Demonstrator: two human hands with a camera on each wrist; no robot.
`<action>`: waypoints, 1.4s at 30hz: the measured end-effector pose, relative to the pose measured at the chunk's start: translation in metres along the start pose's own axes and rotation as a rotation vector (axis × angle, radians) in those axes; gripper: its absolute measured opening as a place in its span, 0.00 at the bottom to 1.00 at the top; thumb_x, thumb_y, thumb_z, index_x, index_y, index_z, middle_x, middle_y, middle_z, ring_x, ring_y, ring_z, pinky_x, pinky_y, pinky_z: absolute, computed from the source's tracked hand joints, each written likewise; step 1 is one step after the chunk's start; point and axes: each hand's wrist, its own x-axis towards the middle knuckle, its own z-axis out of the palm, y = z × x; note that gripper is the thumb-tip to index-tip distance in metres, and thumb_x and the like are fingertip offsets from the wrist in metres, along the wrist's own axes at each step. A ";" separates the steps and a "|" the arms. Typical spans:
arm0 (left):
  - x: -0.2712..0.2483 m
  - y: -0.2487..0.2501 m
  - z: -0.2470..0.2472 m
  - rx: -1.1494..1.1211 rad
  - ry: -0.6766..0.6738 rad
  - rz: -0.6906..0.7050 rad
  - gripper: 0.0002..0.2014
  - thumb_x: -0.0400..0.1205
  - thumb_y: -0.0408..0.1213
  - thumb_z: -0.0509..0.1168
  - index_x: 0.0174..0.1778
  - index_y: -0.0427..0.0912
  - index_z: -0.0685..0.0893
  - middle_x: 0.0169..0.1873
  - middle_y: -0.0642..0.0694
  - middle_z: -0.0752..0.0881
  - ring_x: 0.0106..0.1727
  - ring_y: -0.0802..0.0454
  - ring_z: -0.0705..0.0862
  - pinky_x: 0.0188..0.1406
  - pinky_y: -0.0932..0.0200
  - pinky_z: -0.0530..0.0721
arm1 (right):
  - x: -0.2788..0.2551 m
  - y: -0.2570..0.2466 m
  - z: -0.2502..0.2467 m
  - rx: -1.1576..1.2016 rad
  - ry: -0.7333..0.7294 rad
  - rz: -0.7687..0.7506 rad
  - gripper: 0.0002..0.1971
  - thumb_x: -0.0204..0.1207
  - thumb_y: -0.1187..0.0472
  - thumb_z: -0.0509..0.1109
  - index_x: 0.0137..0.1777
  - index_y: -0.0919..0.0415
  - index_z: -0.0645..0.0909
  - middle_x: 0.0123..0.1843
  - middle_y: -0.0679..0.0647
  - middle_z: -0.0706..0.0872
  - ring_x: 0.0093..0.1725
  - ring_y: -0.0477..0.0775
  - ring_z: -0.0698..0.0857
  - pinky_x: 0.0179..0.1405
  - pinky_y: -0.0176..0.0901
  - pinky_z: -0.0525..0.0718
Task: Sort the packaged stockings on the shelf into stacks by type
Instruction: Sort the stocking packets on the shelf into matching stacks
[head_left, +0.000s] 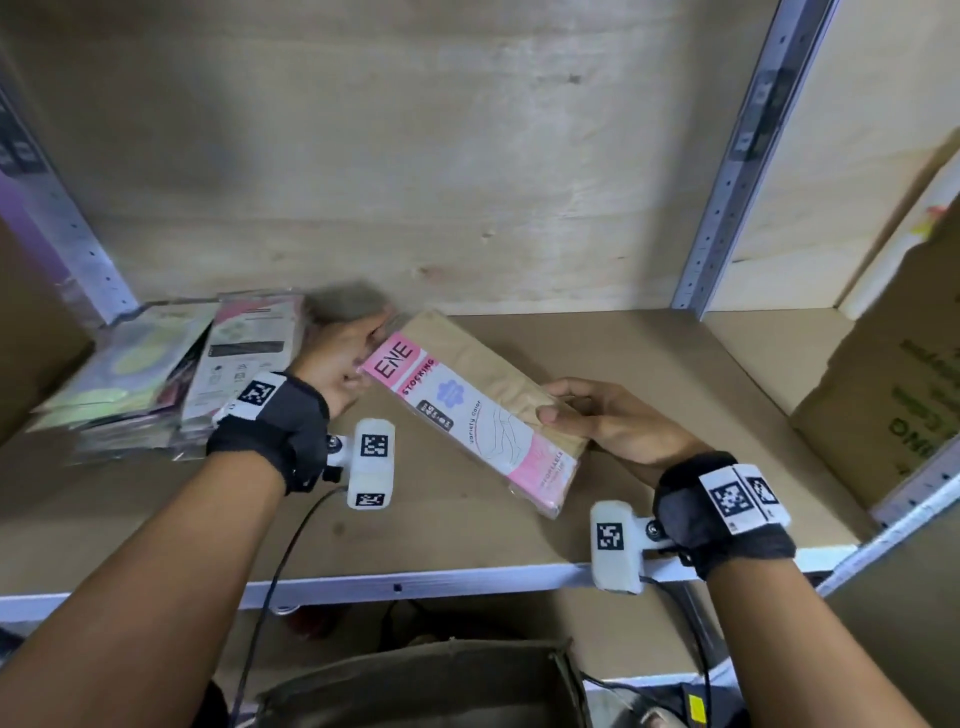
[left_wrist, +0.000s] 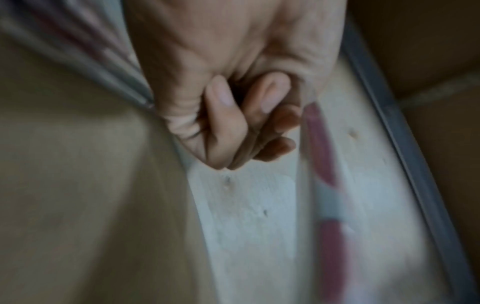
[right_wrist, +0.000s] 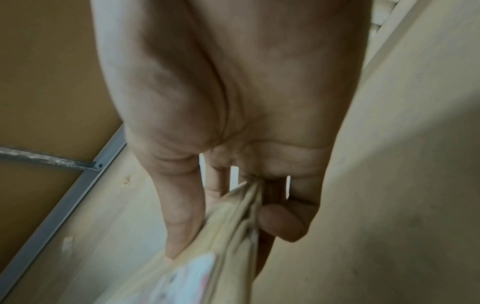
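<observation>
Brown shelf board (head_left: 649, 364), white front edge; leaning stack of stocking packs (head_left: 156, 374) far left, cardboard box (head_left: 883, 405) right

I am holding a stocking pack (head_left: 470, 410) between my left hand (head_left: 340, 358) and right hand (head_left: 618, 423); stacked packs (head_left: 156, 379) are lying left of my left hand, a carton (head_left: 883, 384) right of my right.

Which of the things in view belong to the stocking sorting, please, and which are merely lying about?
Belonging to the job:
beige stocking pack, in right hand
stacked packs
left hand

Lying about:
cardboard box
lower box
</observation>
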 end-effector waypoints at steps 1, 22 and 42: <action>-0.002 0.000 -0.001 -0.066 -0.061 -0.017 0.13 0.84 0.48 0.67 0.38 0.45 0.84 0.18 0.51 0.75 0.11 0.60 0.67 0.09 0.71 0.58 | -0.001 -0.001 0.003 0.011 -0.014 -0.002 0.12 0.79 0.65 0.72 0.61 0.59 0.85 0.57 0.67 0.89 0.52 0.61 0.87 0.54 0.52 0.83; -0.032 0.009 -0.028 0.022 -0.041 0.012 0.19 0.84 0.54 0.66 0.31 0.50 0.91 0.22 0.52 0.82 0.22 0.55 0.81 0.19 0.64 0.75 | 0.000 -0.009 0.026 0.044 -0.107 -0.024 0.19 0.76 0.63 0.71 0.65 0.69 0.81 0.59 0.69 0.87 0.56 0.61 0.86 0.59 0.50 0.82; -0.057 -0.030 0.027 0.314 -0.375 -0.047 0.18 0.76 0.33 0.78 0.61 0.35 0.88 0.45 0.41 0.94 0.39 0.46 0.94 0.35 0.65 0.89 | 0.022 -0.005 0.049 0.296 0.328 0.118 0.13 0.71 0.68 0.79 0.54 0.62 0.83 0.49 0.60 0.88 0.40 0.56 0.83 0.41 0.45 0.83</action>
